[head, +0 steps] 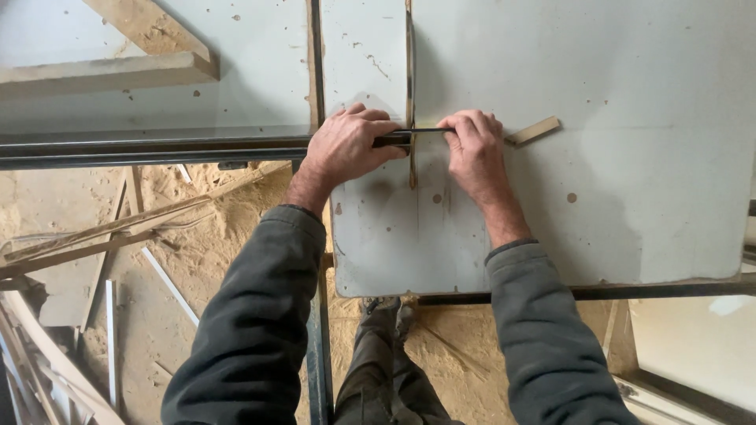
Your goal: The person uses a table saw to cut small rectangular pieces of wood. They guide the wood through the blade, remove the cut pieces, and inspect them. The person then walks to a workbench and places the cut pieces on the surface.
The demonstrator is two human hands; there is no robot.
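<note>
1. Left hand is gripping a dark thin bar lying across the grey table.
2. Right hand is clamping the bar's 3 o'clock end, fingers curled.
3. Small wood strip is sitting at the right hand's 3 o'clock, maybe touching it.

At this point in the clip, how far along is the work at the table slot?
Done: offcuts lie in the sawdust below, and a small wood strip lies on the pale table. In hand: left hand and right hand grip a dark bar across the slot. What remains cannot be told.
</note>
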